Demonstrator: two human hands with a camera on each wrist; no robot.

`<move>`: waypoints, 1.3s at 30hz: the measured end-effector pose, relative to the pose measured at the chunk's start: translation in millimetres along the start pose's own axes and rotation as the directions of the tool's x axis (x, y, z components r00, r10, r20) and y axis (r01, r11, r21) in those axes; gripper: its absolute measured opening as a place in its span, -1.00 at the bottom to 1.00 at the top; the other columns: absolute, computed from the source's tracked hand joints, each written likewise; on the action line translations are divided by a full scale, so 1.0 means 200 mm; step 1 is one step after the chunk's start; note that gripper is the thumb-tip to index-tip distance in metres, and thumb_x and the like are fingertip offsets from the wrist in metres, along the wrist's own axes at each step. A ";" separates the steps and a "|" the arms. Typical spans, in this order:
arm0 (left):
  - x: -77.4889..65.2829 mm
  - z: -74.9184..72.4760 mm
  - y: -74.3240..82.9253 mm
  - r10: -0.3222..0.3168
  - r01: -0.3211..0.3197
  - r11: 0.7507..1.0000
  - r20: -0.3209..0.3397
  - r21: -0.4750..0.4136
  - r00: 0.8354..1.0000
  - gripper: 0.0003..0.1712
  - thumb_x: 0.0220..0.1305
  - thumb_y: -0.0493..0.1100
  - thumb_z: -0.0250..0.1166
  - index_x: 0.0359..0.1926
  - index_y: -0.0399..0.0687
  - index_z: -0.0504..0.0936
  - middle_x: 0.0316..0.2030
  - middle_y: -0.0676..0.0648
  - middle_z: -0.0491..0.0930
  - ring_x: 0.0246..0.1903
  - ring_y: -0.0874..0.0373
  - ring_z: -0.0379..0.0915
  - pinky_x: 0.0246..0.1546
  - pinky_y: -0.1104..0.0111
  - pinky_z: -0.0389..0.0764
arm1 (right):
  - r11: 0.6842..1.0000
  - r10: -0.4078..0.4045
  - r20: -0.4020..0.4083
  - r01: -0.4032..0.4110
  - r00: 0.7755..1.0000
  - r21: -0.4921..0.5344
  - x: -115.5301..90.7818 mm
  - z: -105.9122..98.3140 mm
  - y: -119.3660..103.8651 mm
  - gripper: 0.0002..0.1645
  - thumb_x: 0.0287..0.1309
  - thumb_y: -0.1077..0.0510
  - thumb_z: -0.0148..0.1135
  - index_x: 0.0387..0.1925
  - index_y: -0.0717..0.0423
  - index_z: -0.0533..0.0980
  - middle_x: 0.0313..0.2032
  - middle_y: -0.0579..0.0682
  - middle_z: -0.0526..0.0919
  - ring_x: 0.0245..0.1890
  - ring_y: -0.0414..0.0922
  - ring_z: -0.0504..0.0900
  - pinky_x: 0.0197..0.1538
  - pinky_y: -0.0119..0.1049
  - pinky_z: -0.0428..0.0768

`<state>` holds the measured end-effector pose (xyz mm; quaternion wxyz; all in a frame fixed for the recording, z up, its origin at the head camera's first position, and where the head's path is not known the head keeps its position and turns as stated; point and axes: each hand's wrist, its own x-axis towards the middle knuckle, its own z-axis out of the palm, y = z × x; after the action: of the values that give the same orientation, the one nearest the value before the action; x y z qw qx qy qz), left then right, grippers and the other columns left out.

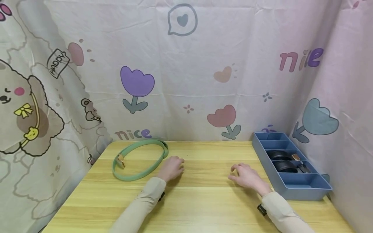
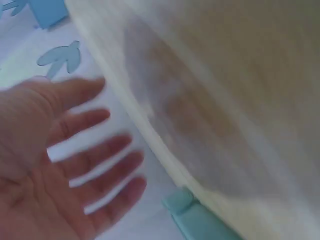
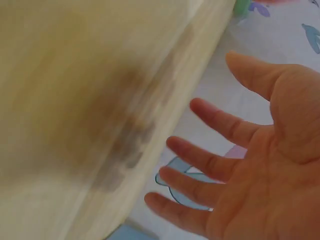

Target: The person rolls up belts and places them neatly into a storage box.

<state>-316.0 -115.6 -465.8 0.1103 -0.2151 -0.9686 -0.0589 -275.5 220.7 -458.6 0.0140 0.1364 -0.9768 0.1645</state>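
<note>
A green belt (image 1: 137, 177) lies in a loose loop on the left of the wooden table, its gold buckle (image 1: 120, 160) at the loop's left side. Just right of the loop is my left hand (image 1: 172, 169), held over the table with nothing in it; the left wrist view shows its fingers spread, with part of the belt (image 2: 205, 220) below them. My right hand (image 1: 246, 176) hovers palm down, left of a blue-grey divided box (image 1: 269, 176). In the right wrist view its fingers are apart and hold nothing.
Two rolled black belts, one (image 1: 279, 155) behind the other (image 1: 285, 166), sit in separate compartments of the box at the table's right edge. A printed curtain (image 1: 186, 64) hangs behind the table (image 1: 204, 207) and along both sides.
</note>
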 end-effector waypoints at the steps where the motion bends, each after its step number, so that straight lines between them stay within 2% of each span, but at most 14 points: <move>1: 0.00 0.00 -0.02 -0.034 0.035 0.999 -0.016 0.034 0.999 -0.76 0.18 -0.20 0.34 -0.11 -0.11 0.65 -0.17 -0.19 0.63 -0.14 -0.11 0.55 -0.16 0.04 0.58 | 1.000 -0.009 -0.003 0.009 1.000 0.011 0.01 0.01 -0.01 -0.60 0.15 -0.15 0.32 -0.11 0.01 0.59 -0.03 0.09 0.63 -0.03 0.08 0.58 -0.05 0.13 0.53; 3: 0.00 -0.02 -0.06 -0.105 0.109 0.990 -0.046 0.087 0.993 -0.70 0.17 -0.25 0.33 -0.04 -0.12 0.60 -0.06 -0.27 0.56 -0.02 -0.21 0.47 -0.11 -0.05 0.54 | 0.999 -0.031 -0.006 0.031 1.000 0.032 0.02 0.03 -0.02 -0.64 0.15 -0.14 0.33 -0.14 0.00 0.60 -0.06 0.06 0.65 -0.04 0.05 0.60 -0.03 0.10 0.54; 5: 0.00 -0.03 -0.11 -0.186 0.190 0.977 -0.047 0.097 0.981 -0.60 0.17 -0.29 0.31 0.06 -0.14 0.53 0.03 -0.34 0.47 0.06 -0.28 0.37 -0.10 -0.12 0.49 | 0.997 -0.056 -0.004 0.056 0.998 0.048 0.03 0.04 -0.04 -0.67 0.15 -0.12 0.34 -0.17 -0.01 0.60 -0.07 0.04 0.66 -0.04 0.03 0.61 0.00 0.07 0.54; 8: 0.00 -0.04 -0.17 -0.287 0.286 0.956 0.012 0.069 0.958 -0.51 0.23 -0.28 0.28 0.19 -0.15 0.43 0.07 -0.40 0.41 0.05 -0.33 0.35 -0.12 -0.13 0.48 | 0.993 -0.101 0.004 0.101 0.995 0.056 0.04 0.07 -0.06 -0.71 0.15 -0.09 0.35 -0.20 -0.02 0.61 -0.10 0.02 0.66 -0.06 0.00 0.61 0.02 0.04 0.55; 11: 0.01 -0.04 -0.22 -0.334 0.333 0.943 0.083 0.025 0.939 -0.49 0.28 -0.24 0.26 0.25 -0.13 0.40 0.09 -0.41 0.43 -0.02 -0.36 0.44 -0.16 -0.16 0.52 | 0.990 -0.129 0.013 0.128 0.992 0.059 0.04 0.08 -0.07 -0.73 0.15 -0.09 0.35 -0.20 -0.04 0.62 -0.12 -0.01 0.64 -0.09 -0.03 0.60 -0.02 0.03 0.56; 15: 0.04 -0.04 -0.24 -0.326 0.329 0.944 0.130 -0.004 0.936 -0.53 0.30 -0.19 0.28 0.21 -0.10 0.44 0.09 -0.39 0.49 -0.12 -0.36 0.54 -0.24 -0.17 0.58 | 0.989 -0.140 0.016 0.139 0.990 0.057 0.04 0.09 -0.09 -0.73 0.14 -0.10 0.35 -0.21 -0.06 0.61 -0.12 -0.04 0.63 -0.08 -0.05 0.59 -0.04 0.03 0.56; 20: 0.08 -0.04 -0.23 -0.318 0.322 0.947 0.100 -0.018 0.943 -0.48 0.29 -0.19 0.29 0.24 -0.18 0.41 0.02 -0.35 0.55 -0.19 -0.32 0.56 -0.28 -0.12 0.60 | 0.985 -0.166 0.001 0.166 0.986 0.050 0.04 0.10 -0.09 -0.75 0.15 -0.11 0.34 -0.23 -0.08 0.61 -0.13 -0.05 0.64 -0.10 -0.05 0.59 -0.05 0.02 0.55; 24: 0.09 -0.02 -0.21 -0.324 0.328 0.944 0.089 -0.040 0.942 -0.39 0.33 -0.26 0.21 0.35 -0.26 0.27 0.08 -0.36 0.52 -0.15 -0.32 0.57 -0.25 -0.12 0.60 | 0.979 -0.198 -0.007 0.198 0.980 0.052 0.04 0.10 -0.09 -0.76 0.16 -0.09 0.33 -0.23 -0.06 0.61 -0.13 -0.04 0.63 -0.10 -0.04 0.59 -0.06 0.01 0.55; 28: 0.10 -0.02 -0.20 -0.344 0.350 0.936 0.127 -0.024 0.930 -0.46 0.38 -0.32 0.09 0.35 -0.28 0.28 0.13 -0.36 0.50 -0.09 -0.35 0.53 -0.17 -0.14 0.57 | 0.979 -0.194 0.007 0.194 0.981 0.057 0.05 0.10 -0.10 -0.75 0.16 -0.08 0.34 -0.22 -0.05 0.61 -0.06 -0.01 0.62 -0.03 0.02 0.58 -0.01 0.06 0.54; 31: 0.12 -0.02 -0.21 -0.357 0.360 0.933 0.121 -0.002 0.926 -0.56 0.37 -0.31 0.12 0.25 -0.27 0.40 0.03 -0.31 0.58 -0.12 -0.30 0.56 -0.21 -0.12 0.59 | 0.980 -0.195 0.024 0.194 0.980 0.053 0.05 0.10 -0.10 -0.72 0.15 -0.10 0.34 -0.20 -0.04 0.62 -0.03 0.03 0.61 0.00 0.05 0.58 0.01 0.08 0.54; 34: 0.12 -0.02 -0.22 -0.353 0.353 0.935 0.101 0.023 0.930 -0.65 0.34 -0.26 0.21 0.12 -0.21 0.52 -0.16 -0.23 0.66 -0.22 -0.20 0.62 -0.34 -0.07 0.62 | 0.979 -0.200 0.037 0.198 0.979 0.053 0.04 0.10 -0.12 -0.72 0.15 -0.09 0.34 -0.19 -0.03 0.63 -0.04 0.03 0.60 -0.03 0.04 0.58 -0.03 0.08 0.54; 38: 0.13 -0.03 -0.21 -0.337 0.334 0.941 0.083 0.052 0.938 -0.94 0.31 -0.29 0.23 -0.23 -0.13 0.62 -0.34 -0.15 0.67 -0.32 -0.09 0.64 -0.46 -0.01 0.60 | 0.978 -0.204 0.045 0.202 0.978 0.050 0.03 0.09 -0.14 -0.74 0.15 -0.07 0.34 -0.20 -0.02 0.63 -0.10 0.00 0.60 -0.09 0.00 0.57 -0.10 0.05 0.54; 39: 0.14 -0.03 -0.20 -0.331 0.327 0.943 0.080 0.056 0.940 -0.95 0.28 -0.32 0.24 -0.32 -0.11 0.61 -0.36 -0.14 0.67 -0.33 -0.08 0.63 -0.47 -0.01 0.60 | 0.977 -0.208 0.045 0.206 0.977 0.051 0.03 0.09 -0.14 -0.74 0.16 -0.06 0.34 -0.20 -0.02 0.62 -0.10 0.00 0.60 -0.10 0.00 0.57 -0.11 0.04 0.54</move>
<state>-356.8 -141.9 -456.2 0.0605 -0.0501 -0.9958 -0.0465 -273.9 187.9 -465.8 0.0032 0.2417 -0.9533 0.1809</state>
